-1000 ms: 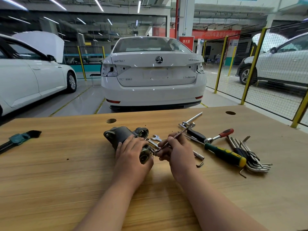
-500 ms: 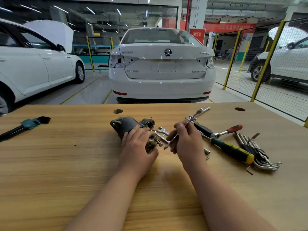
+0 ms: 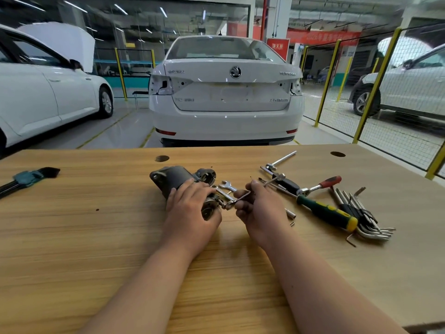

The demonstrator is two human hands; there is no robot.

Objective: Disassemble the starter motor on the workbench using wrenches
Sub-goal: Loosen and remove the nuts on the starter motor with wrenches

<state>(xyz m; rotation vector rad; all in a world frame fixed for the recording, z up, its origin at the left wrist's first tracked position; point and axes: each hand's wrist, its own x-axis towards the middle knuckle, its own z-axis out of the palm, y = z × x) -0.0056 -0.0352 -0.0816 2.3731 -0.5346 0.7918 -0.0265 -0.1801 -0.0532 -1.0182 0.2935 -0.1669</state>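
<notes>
Versus a second ago: wrench (image 3: pixel 240 198) handle swung flatter, toward the tool pile, head end kept on a fastener at the near end of the starter motor (image 3: pixel 178 177). Hard to call for sure, given motion blur and the camera itself having shifted. Reads as a part-turn of loosening, mid-stroke. Housing in one piece, so early in the teardown.

Pinching the wrench shank between thumb and curled fingers of the right hand (image 3: pixel 257 208). Clamping the motor from above with the left hand (image 3: pixel 192 208), fingers wrapped over the housing, pressing it onto the workbench (image 3: pixel 96 237). Motor lying on its side, mid-bench, just left of the tools.

On the wood-grain top: spare open-ended spanner (image 3: pixel 227 185) just beyond the two hands, T-handle (image 3: pixel 279 162), red-grip ratchet (image 3: pixel 322 184), green-and-yellow screwdriver (image 3: pixel 327 212), bunch of hex keys (image 3: pixel 361 218) at far right, teal-holder key set (image 3: pixel 26 178) well apart at the left edge. Two round holes (image 3: pixel 162 158) along the far side.

Beyond: workshop bay, white saloon (image 3: pixel 226 92) tail-on with rear lamps out, second white car (image 3: pixel 36 92) at left with bonnet up, yellow-posted mesh fencing (image 3: pixel 375 92) at right.
</notes>
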